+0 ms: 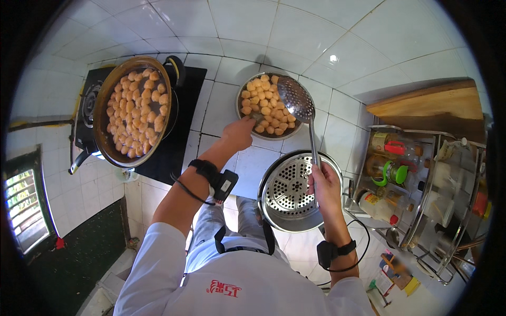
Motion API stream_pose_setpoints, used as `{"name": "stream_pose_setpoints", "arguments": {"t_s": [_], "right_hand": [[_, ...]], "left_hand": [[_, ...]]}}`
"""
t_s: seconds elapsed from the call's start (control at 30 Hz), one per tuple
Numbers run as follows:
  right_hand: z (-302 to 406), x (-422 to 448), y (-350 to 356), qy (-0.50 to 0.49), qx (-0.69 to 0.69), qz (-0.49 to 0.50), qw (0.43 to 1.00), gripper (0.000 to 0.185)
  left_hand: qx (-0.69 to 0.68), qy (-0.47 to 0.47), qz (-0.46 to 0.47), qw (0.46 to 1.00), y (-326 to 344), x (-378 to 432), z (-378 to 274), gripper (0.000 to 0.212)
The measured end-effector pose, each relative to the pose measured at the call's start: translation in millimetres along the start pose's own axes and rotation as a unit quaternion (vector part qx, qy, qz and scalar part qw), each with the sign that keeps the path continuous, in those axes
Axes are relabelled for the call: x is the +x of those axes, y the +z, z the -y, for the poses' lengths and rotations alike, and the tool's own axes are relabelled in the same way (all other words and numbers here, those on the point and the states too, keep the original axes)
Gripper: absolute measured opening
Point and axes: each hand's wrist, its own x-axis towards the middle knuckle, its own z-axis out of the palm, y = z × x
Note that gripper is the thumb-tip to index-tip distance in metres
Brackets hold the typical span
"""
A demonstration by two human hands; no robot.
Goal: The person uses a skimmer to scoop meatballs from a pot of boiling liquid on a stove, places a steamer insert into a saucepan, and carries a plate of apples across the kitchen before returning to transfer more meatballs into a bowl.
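My right hand [326, 182] grips the handle of a perforated metal skimmer [296, 99], whose bowl overlaps the right rim of a round metal basin [242, 114]. Pale round balls [264, 94], likely food, sit in liquid in that basin. My left hand [238, 133] has its fingertips at the basin's lower left edge; whether they touch a ball is hidden. Below the basin stands a metal steamer pot [328, 227] with a perforated bottom. At the left, a large two-handled pan [101, 148] holds many orange-brown balls [136, 110] floating in liquid.
The pan stands on a black cooktop [189, 102]. A metal rack [425, 189] with bottles and jars is at the right, a wooden cutting board [431, 103] behind it. White wall tiles rise behind the counter [221, 98].
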Motion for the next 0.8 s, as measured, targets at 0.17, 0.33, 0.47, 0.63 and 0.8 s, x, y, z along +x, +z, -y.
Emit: {"name": "stream_pose_setpoints", "arguments": {"t_s": [0.17, 0.33, 0.47, 0.63, 0.8], "right_hand": [[-3.5, -0.1, -11.3, -0.006, 0.009, -0.004, 1.000, 0.019], [-0.1, 8.7, -19.6, 0.000, 0.015, -0.009, 1.000, 0.021], [4.7, 18.9, -20.7, -0.008, 0.001, -0.015, 1.000, 0.025], [8.4, 38.4, -18.8, -0.052, -0.104, -0.039, 0.992, 0.028], [4.9, 54.8, -18.5, -0.093, -0.189, -0.055, 0.976, 0.030]], "left_hand": [[0.043, -0.025, 0.053, 0.997, 11.9, 24.7, -3.3, 0.054], [0.042, -0.009, 0.038, 0.998, 7.9, 21.3, -8.9, 0.054], [0.021, 0.000, 0.002, 1.000, 2.3, 12.3, -11.7, 0.055], [-0.003, 0.025, -0.038, 0.999, -0.7, 6.5, -11.1, 0.051], [-0.034, -0.001, -0.101, 0.994, -4.1, 9.7, -14.0, 0.048]]}}
